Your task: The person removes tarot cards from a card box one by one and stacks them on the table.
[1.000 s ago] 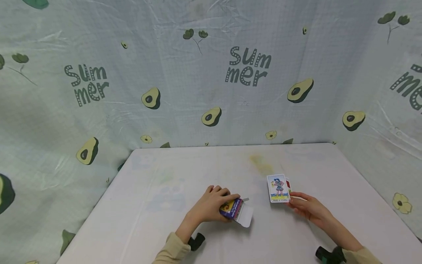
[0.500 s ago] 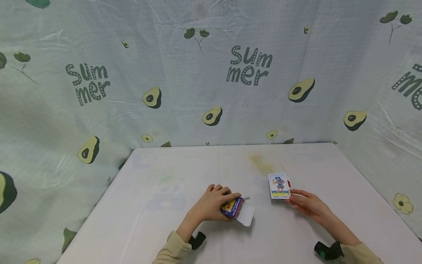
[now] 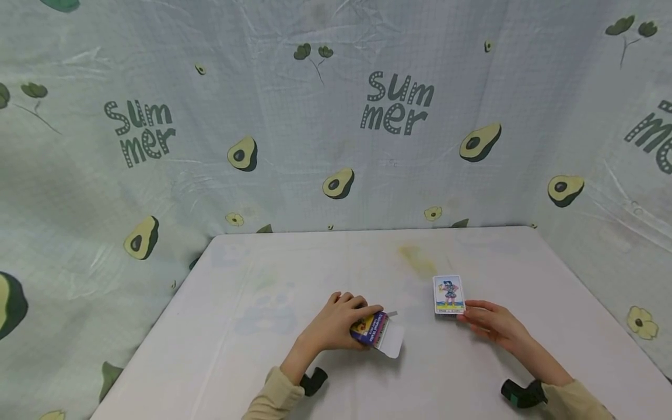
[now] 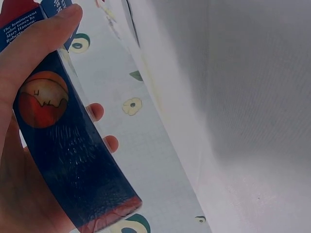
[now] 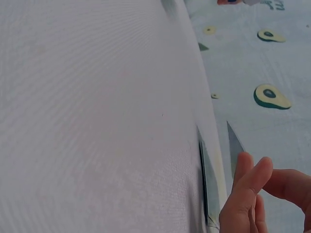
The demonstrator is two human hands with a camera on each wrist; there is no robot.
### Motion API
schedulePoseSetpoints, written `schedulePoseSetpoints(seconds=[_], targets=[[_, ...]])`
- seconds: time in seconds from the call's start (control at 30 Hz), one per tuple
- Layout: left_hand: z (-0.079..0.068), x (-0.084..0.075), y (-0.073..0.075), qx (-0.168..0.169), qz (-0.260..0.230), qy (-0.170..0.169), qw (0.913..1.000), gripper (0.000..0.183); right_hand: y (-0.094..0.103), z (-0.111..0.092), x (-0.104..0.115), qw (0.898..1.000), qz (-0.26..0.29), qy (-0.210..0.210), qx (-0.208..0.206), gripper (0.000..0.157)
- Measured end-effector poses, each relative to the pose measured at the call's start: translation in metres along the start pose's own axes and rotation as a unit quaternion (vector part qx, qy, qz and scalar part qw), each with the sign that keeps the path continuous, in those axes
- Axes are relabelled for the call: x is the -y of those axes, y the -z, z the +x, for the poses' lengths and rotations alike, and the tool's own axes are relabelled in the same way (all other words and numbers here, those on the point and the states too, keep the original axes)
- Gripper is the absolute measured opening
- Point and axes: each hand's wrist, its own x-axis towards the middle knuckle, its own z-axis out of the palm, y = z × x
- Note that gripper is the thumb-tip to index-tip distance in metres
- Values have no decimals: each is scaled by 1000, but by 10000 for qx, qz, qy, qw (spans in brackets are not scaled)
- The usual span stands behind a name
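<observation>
Left hand gripped the card box (flap open); right hand bent loosely by the deck, hold unclear; gathering seemed underway, needing a secure pinch next.

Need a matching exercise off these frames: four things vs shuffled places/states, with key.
1. card box
2. left hand
3. right hand
4. printed backdrop

A. at the lower right corner of the cards
B. flap open
C. behind the table
D. gripping the card box

Pairs: 1-B, 2-D, 3-A, 4-C
</observation>
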Motion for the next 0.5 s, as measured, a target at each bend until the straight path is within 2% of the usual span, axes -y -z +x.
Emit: schedulePoseSetpoints(seconds=[0.13,0.33,0.5], targets=[[0,0,1,1,5,16,10000,75,3,1,0,9999,82,37,-61,57],[-1,1,-1,28,3,27,10000,75,4,5,-4,9987,-242,-94,-438,64],[-2,0,-1,39,-12,57,10000,75,6,7,-6,9979,-349,-160,-530,63]])
